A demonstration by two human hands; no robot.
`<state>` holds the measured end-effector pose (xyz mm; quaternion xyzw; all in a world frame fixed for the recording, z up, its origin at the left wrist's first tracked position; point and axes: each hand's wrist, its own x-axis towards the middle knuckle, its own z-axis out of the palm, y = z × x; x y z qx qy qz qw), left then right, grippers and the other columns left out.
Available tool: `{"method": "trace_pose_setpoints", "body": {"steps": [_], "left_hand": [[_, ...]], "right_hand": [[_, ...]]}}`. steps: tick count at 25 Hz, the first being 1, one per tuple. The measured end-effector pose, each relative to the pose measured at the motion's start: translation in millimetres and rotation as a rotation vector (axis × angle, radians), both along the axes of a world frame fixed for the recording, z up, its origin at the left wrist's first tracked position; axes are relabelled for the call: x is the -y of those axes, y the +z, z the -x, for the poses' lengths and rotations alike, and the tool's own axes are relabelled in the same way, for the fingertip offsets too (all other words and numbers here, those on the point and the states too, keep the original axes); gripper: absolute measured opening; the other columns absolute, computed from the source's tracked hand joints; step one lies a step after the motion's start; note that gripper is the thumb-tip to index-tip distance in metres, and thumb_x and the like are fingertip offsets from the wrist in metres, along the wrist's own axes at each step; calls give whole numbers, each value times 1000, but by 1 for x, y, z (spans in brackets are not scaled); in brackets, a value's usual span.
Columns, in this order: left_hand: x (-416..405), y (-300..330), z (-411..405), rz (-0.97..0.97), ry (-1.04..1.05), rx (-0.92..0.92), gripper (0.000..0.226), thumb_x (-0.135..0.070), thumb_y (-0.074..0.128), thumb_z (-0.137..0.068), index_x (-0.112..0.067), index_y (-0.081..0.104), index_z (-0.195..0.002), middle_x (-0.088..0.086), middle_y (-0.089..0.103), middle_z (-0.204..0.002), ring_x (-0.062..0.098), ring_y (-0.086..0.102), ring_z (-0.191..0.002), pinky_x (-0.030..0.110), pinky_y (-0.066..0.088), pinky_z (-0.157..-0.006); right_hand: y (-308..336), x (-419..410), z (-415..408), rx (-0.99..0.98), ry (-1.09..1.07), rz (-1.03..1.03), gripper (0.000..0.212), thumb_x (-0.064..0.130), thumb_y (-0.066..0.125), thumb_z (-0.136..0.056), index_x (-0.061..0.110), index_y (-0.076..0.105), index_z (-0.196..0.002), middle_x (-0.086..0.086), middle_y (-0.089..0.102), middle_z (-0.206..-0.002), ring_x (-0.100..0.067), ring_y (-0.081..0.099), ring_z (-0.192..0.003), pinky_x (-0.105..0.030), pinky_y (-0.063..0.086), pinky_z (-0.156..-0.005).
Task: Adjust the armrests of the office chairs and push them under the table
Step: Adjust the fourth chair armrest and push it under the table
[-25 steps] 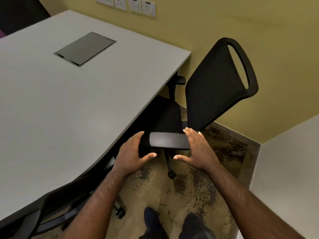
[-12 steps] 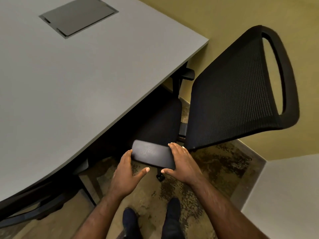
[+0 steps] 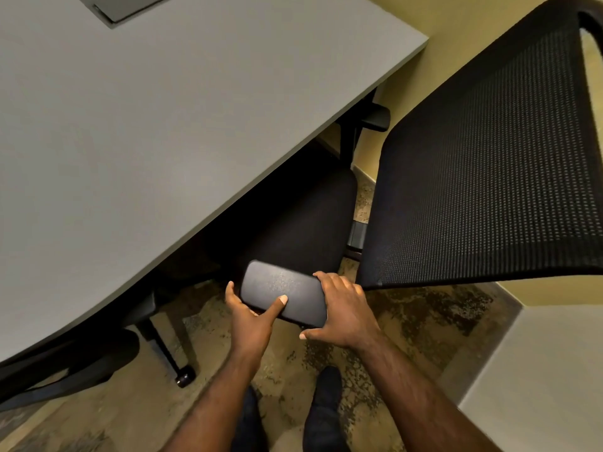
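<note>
A black office chair with a mesh backrest [image 3: 483,177] stands at the grey table [image 3: 163,132], its seat [image 3: 306,223] partly under the table edge. The near armrest pad [image 3: 280,288] is dark grey and lies just in front of me. My left hand [image 3: 251,318] grips its left end, thumb on top and fingers underneath. My right hand [image 3: 346,308] clasps its right end, fingers curled over the far edge. The far armrest [image 3: 375,120] shows beside the table corner.
A second black chair [image 3: 65,367] sits under the table at lower left, one caster [image 3: 184,380] showing. A yellow wall stands behind the chair, a pale surface [image 3: 538,380] at lower right. My feet [image 3: 323,406] are on the mottled carpet.
I have leaned in closer over the chair. Both hands, which hovered spread at either end of the near armrest, have closed onto it.
</note>
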<state>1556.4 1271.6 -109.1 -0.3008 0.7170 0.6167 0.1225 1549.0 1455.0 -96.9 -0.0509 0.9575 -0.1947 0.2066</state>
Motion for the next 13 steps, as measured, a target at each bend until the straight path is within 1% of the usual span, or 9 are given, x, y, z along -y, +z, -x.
{"method": "trace_pose_setpoints", "body": {"steps": [2,4,6,7,8,10,13], "left_hand": [[-10,-7,0,-113,121,12,107,-14,85,-69,-20,14,-148,4,48,-131,19,55,-113,41,49,-97],[-18,-11,0,-278,246,21,101,-15,87,-63,-16,26,-142,7,54,-127,21,59,-110,43,52,-92],[-23,-14,-2,-443,312,37,88,-22,87,-56,-12,45,-132,11,63,-121,23,64,-106,37,55,-82],[-24,-15,-3,-483,312,38,80,-25,86,-56,-10,52,-127,12,67,-117,21,66,-104,33,55,-78],[-23,-16,-4,-492,300,30,73,-26,85,-58,-10,56,-123,10,70,-114,19,67,-102,30,54,-75],[-21,-19,-4,-483,275,10,62,-24,82,-64,-11,59,-120,6,72,-109,16,68,-101,27,55,-73],[-19,-20,-2,-482,259,5,59,-22,79,-69,-7,59,-122,8,71,-111,19,67,-104,32,53,-79]], "right_hand": [[-2,3,0,-36,-14,1,111,70,70,-49,24,27,-141,6,44,-134,-18,41,-121,-41,33,-102],[-5,5,0,-58,-27,10,106,64,70,-49,25,29,-138,7,46,-130,-18,43,-117,-41,35,-99],[-7,7,0,-70,-41,16,104,60,70,-47,25,30,-136,7,48,-126,-18,45,-114,-41,36,-97],[-8,8,0,-75,-45,14,103,59,70,-46,26,30,-136,7,49,-125,-17,45,-113,-41,37,-96],[-9,8,0,-82,-48,9,103,59,70,-45,26,31,-135,7,50,-124,-18,46,-112,-40,37,-95],[-11,10,0,-93,-55,3,103,58,70,-43,27,32,-134,7,51,-122,-17,47,-110,-40,37,-94],[-13,12,2,-93,-60,14,102,57,71,-42,27,34,-133,8,51,-121,-17,47,-111,-39,36,-94]]}}
